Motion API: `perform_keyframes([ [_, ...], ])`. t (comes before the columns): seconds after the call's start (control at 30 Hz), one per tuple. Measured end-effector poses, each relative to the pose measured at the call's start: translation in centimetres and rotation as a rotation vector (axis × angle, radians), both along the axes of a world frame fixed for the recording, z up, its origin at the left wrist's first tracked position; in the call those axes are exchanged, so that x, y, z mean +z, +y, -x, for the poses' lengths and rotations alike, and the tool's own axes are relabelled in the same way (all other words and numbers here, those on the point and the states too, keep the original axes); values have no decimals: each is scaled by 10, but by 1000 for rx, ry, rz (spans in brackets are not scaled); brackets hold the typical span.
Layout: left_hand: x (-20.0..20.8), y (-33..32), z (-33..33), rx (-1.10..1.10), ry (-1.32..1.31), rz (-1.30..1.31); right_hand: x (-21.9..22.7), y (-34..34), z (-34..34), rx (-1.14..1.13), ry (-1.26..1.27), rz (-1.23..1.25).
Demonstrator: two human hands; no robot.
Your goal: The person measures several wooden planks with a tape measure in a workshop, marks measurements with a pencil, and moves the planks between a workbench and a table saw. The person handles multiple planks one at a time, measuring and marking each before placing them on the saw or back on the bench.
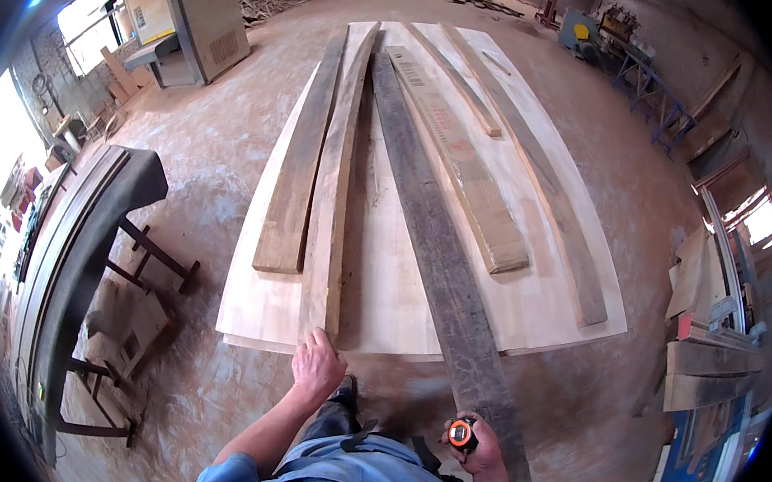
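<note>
My right hand (481,455) is closed around a round black-and-orange tape measure (462,434), held beside the near part of a long dark plank (436,237). No blade shows out of the tape's case. At the near end of a long pale plank (334,218), my left hand (317,366) has its fingers curled onto the plank's end. That plank lies between a shorter brown plank (296,194) on its left and the dark one on its right. The dark plank runs past the near edge of the pale panels (393,331) underneath, toward my right side.
More boards lie to the right: a thick printed one (462,171), a thin strip (455,77) and a long plank (545,183). A dark-covered bench (88,255) stands left, a large machine (206,33) far left. Wood pieces (709,370) and blue trestles (651,93) line the right.
</note>
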State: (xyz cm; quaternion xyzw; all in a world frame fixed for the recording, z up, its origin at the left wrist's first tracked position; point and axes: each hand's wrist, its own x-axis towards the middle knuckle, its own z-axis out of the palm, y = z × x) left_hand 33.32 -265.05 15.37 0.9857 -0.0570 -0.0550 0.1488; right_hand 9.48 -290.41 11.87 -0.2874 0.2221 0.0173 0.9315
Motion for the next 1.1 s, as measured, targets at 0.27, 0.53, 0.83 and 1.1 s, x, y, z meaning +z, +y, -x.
perform_keyframes([
  [0.27, -25, -8, 19, -208, -72, 66, 1, 1, 7, 6, 80, -17],
  [0.53, -37, 28, -8, -283, -53, 159, 4, 10, 6, -13, 198, 126],
  [0.83, -95, 140, -205, 510, -212, 403, 1, 21, -20, -39, 202, 48],
  [1.1, -89, 158, -293, 538, 410, 523, 5, 51, -51, -127, 410, 35],
])
